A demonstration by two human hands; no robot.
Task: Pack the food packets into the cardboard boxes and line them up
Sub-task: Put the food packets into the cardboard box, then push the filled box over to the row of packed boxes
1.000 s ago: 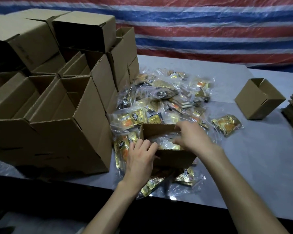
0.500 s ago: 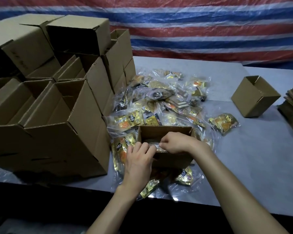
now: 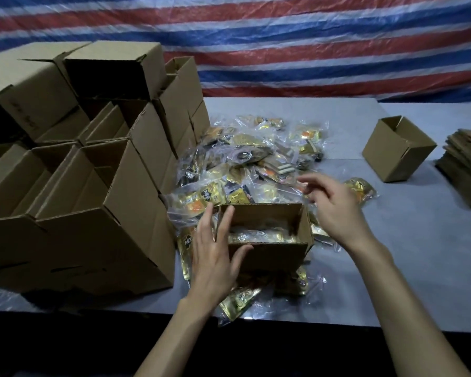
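Note:
A small open cardboard box sits on the pile of clear-wrapped gold and orange food packets in the middle of the grey table. A packet lies inside it. My left hand lies flat against the box's left end, fingers straight, thumb at the near wall. My right hand hovers just right of the box above the packets, fingers loosely spread and holding nothing. One packet lies apart to the right.
Stacked open cardboard boxes fill the table's left side. Another small open box stands at the right, with a stack of flattened cardboard beyond it. The table's near edge runs below the packets. A striped tarp hangs behind.
My right hand has come out of the box and moved right, above the packets. My left hand has straightened its fingers against the box's left end.

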